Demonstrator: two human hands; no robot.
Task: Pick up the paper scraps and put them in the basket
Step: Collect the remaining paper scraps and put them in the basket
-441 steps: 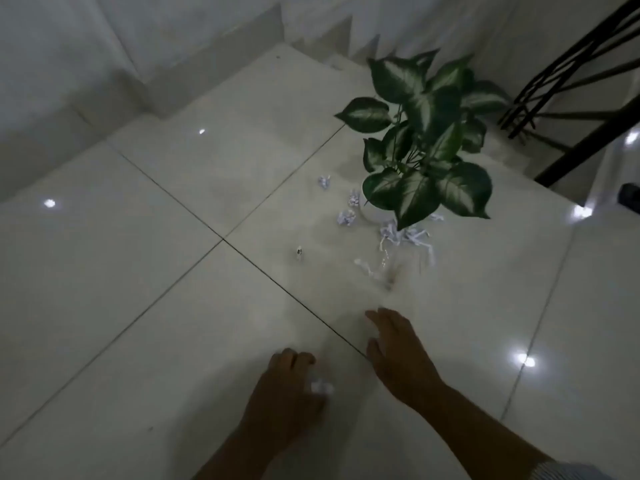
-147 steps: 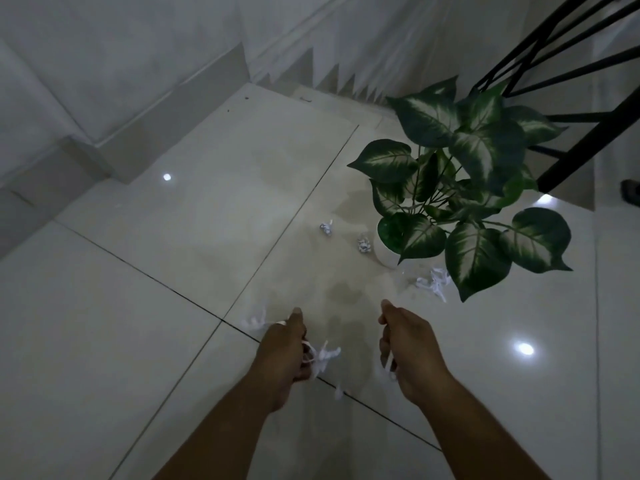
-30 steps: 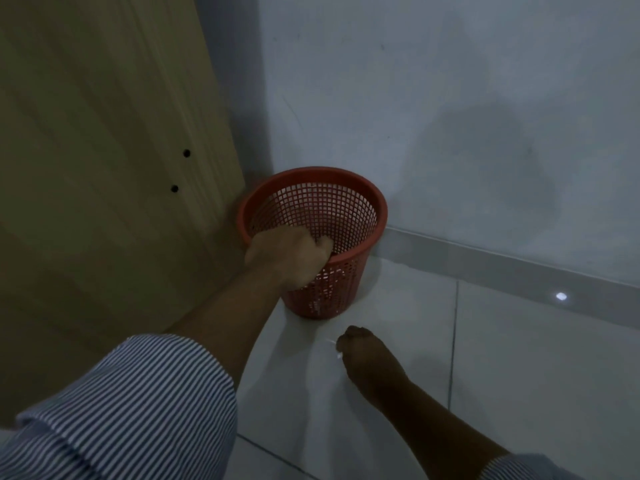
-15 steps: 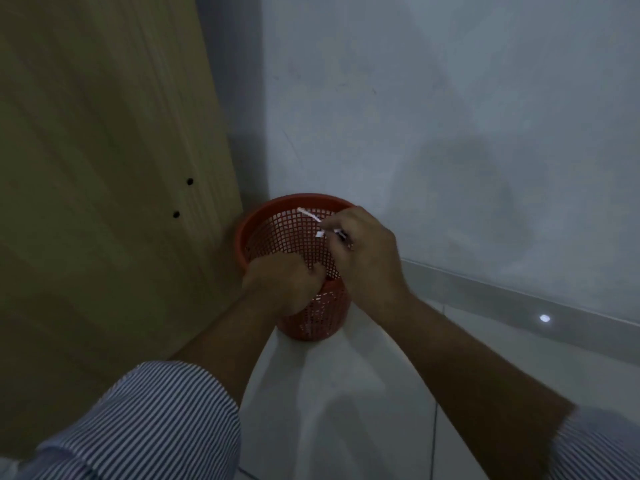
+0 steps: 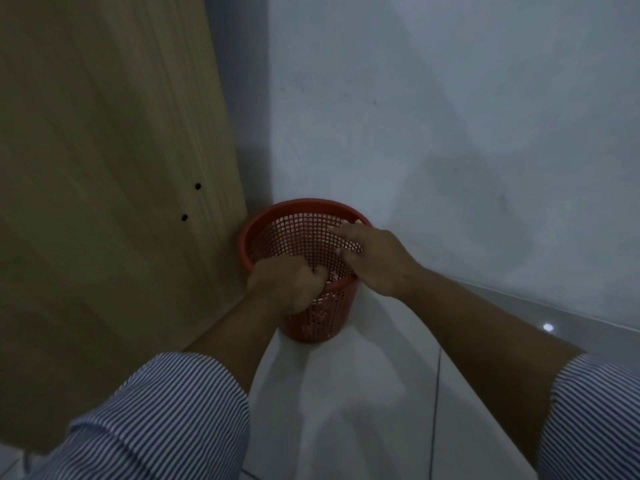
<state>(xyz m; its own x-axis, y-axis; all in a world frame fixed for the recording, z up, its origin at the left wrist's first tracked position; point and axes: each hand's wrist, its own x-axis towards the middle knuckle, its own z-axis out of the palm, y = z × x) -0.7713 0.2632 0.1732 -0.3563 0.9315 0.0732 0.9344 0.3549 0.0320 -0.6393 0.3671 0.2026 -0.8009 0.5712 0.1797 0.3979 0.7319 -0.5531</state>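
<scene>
A red mesh basket point(image 5: 300, 204) stands on the floor in the corner between a wooden panel and the wall. My left hand point(image 5: 284, 286) is closed over the basket's near rim, thumb inside. My right hand point(image 5: 375, 261) hovers over the basket's right side, palm down and fingers spread, with nothing in it. Pale paper scraps point(image 5: 320, 308) show faintly through the mesh low in the basket. No scrap is visible in either hand.
A tall wooden panel point(image 5: 104, 188) with two small holes touches the basket's left side. A grey wall point(image 5: 450, 133) with a skirting strip runs behind and to the right. Glossy white floor tiles point(image 5: 363, 393) lie below my arms.
My right hand picked a scrap off the floor, carried it over the basket and has now spread open; the white scrap is gone from its fingers. My left hand stayed on the rim.
</scene>
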